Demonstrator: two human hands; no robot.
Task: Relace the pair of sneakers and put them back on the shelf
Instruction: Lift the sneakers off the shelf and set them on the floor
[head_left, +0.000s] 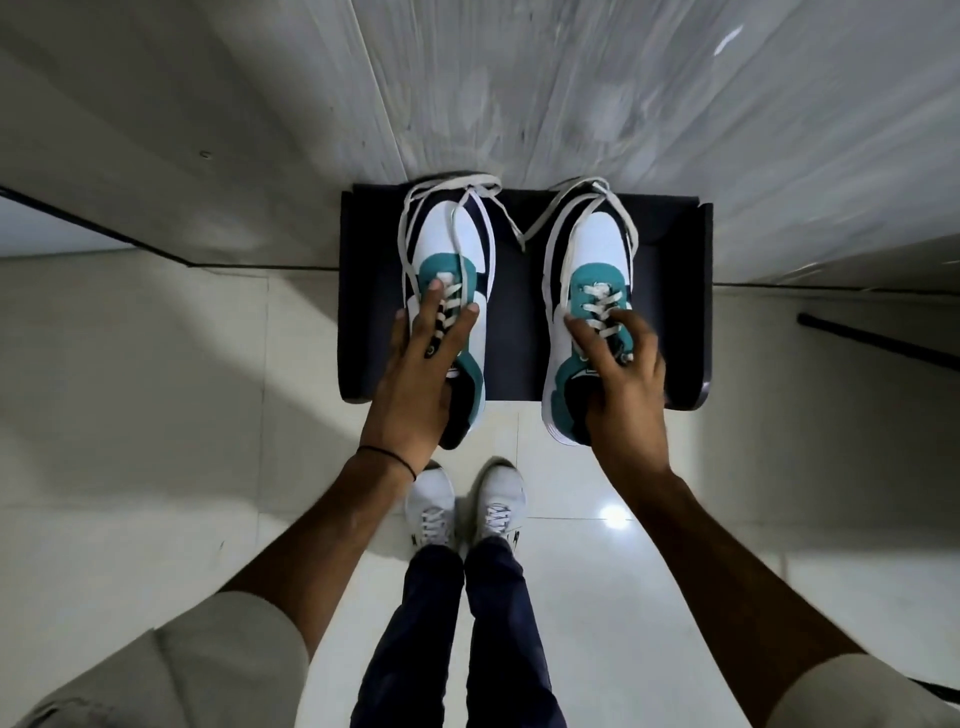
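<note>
Two white, teal and navy sneakers point away from me over a dark shelf (519, 332) set against the wall. My left hand (415, 374) grips the left sneaker (447, 234) from above, fingers over its laced tongue. My right hand (623, 379) grips the right sneaker (592, 244) the same way at its collar. Both heels hang past the shelf's near edge. Long white lace ends (511, 223) trail loose around both toes and between the shoes.
The pale streaked wall (571, 93) rises right behind the shelf. Glossy white floor tiles (156, 415) spread to both sides. My own feet in white sneakers (462, 512) stand just in front of the shelf. A dark rod (878, 338) lies at the right.
</note>
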